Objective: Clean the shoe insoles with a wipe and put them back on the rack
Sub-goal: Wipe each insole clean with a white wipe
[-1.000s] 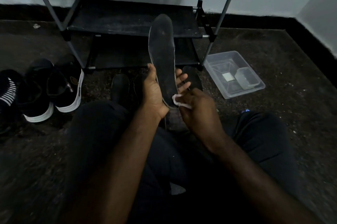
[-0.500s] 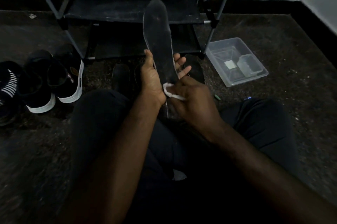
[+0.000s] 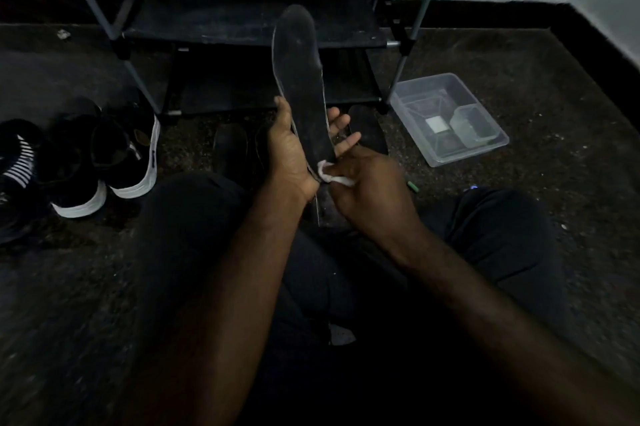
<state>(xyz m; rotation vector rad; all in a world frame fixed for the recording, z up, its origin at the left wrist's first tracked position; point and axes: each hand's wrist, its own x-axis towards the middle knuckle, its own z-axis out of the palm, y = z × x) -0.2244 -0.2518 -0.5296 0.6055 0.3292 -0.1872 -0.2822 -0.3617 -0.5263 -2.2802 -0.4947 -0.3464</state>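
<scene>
A long dark insole [image 3: 300,79] stands nearly upright in front of me, toe end up. My left hand [image 3: 294,151] grips it around the lower middle, thumb on the left edge and fingers behind. My right hand [image 3: 367,190] pinches a small white wipe [image 3: 329,174] and presses it against the heel part of the insole. A second dark insole [image 3: 367,127] lies on the floor just behind my hands. The black shoe rack [image 3: 249,20] with grey poles stands against the wall straight ahead.
Black sneakers with white soles [image 3: 104,155] sit on the floor at the left. A dark shoe [image 3: 229,148] lies below the rack. A clear plastic tray [image 3: 450,120] with a small tub rests at the right. My dark-trousered legs fill the lower view.
The insole and both hands stay together; the wipe has shifted slightly along the heel area. The view has moved a little relative to the rack.
</scene>
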